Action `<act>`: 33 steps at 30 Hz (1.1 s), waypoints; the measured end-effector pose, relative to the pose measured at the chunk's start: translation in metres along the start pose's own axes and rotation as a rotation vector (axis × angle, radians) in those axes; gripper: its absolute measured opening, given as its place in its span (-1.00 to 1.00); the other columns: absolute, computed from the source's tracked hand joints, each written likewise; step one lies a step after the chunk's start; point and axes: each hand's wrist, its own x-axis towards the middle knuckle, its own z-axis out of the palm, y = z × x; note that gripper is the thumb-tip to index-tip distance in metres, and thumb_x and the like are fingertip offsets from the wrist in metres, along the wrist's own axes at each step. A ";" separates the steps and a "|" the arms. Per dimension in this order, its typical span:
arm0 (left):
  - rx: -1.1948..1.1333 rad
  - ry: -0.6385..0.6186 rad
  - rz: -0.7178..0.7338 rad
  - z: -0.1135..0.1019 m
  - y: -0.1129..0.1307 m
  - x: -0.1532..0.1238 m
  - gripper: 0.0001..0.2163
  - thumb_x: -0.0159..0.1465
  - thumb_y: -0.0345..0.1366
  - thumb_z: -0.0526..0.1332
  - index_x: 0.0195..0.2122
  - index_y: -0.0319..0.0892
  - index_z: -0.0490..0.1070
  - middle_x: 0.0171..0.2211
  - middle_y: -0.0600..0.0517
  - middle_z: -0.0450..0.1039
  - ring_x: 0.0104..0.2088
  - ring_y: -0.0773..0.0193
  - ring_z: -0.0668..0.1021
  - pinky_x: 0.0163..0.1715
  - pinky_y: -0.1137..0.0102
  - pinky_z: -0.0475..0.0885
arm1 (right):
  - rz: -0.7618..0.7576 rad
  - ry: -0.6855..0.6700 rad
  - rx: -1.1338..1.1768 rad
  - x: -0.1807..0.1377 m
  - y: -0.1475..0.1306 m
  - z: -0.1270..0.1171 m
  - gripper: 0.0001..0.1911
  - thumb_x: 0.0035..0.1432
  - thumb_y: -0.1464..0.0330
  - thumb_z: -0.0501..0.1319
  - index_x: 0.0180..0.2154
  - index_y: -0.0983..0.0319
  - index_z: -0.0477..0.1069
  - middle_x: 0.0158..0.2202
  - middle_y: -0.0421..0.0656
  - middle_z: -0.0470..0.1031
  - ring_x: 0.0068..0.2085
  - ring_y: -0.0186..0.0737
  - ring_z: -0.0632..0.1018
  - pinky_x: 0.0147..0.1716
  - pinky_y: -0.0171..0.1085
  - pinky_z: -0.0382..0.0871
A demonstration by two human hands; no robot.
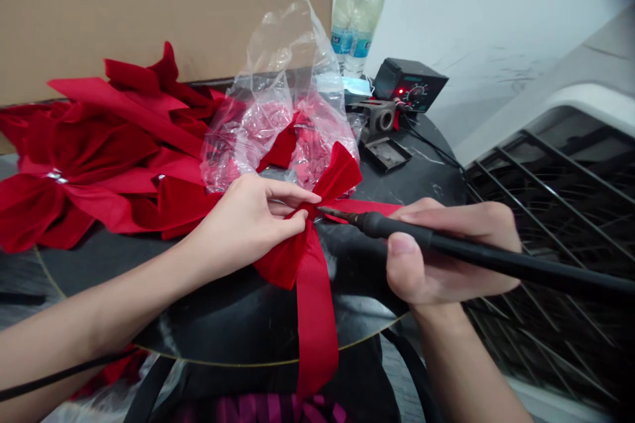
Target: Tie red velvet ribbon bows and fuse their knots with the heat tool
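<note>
A red velvet ribbon bow [310, 258] lies on the round black table [233, 324], one tail hanging over the near edge. My left hand [251, 218] pinches the bow at its centre knot between thumb and fingers. My right hand [446, 251] is closed around the black handle of a soldering iron [476, 254]. The iron's metal tip touches the bow's centre, right beside my left fingertips.
A pile of finished red bows [99, 152] and a crumpled clear plastic bag [282, 99] lie behind. At the back stand a soldering station [409, 82] with a red light, its iron holder [380, 122], two water bottles [357, 10] and a cardboard sheet [149, 6]. A wire grille [550, 211] is at right.
</note>
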 end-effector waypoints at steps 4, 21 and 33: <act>0.010 0.000 0.000 0.000 -0.001 0.001 -0.77 0.16 -0.39 0.38 -0.14 -0.15 0.70 -0.24 0.05 0.74 -0.18 0.10 0.75 -0.07 0.34 0.68 | -0.024 -0.026 0.000 0.001 0.001 0.000 -0.90 -0.04 0.44 0.30 -0.41 0.15 0.43 -0.57 -0.28 0.35 -0.61 -0.28 0.46 -0.68 -0.28 0.30; 0.031 0.008 0.003 0.000 0.001 -0.001 -0.77 0.19 -0.40 0.36 -0.12 -0.19 0.69 -0.24 0.07 0.74 -0.19 0.15 0.76 -0.07 0.41 0.67 | -0.014 -0.082 0.049 0.001 0.003 -0.001 -0.84 -0.06 0.45 0.32 -0.37 0.16 0.43 -0.57 -0.30 0.36 -0.61 -0.30 0.49 -0.69 -0.32 0.33; 0.069 0.011 -0.006 0.001 -0.001 -0.001 -0.74 0.18 -0.40 0.33 -0.12 -0.16 0.70 -0.24 0.09 0.74 -0.17 0.12 0.76 -0.08 0.40 0.67 | -0.103 0.035 0.009 0.000 -0.002 -0.003 -0.95 -0.03 0.40 0.31 -0.41 0.18 0.49 -0.58 -0.29 0.44 -0.64 -0.30 0.50 -0.71 -0.33 0.39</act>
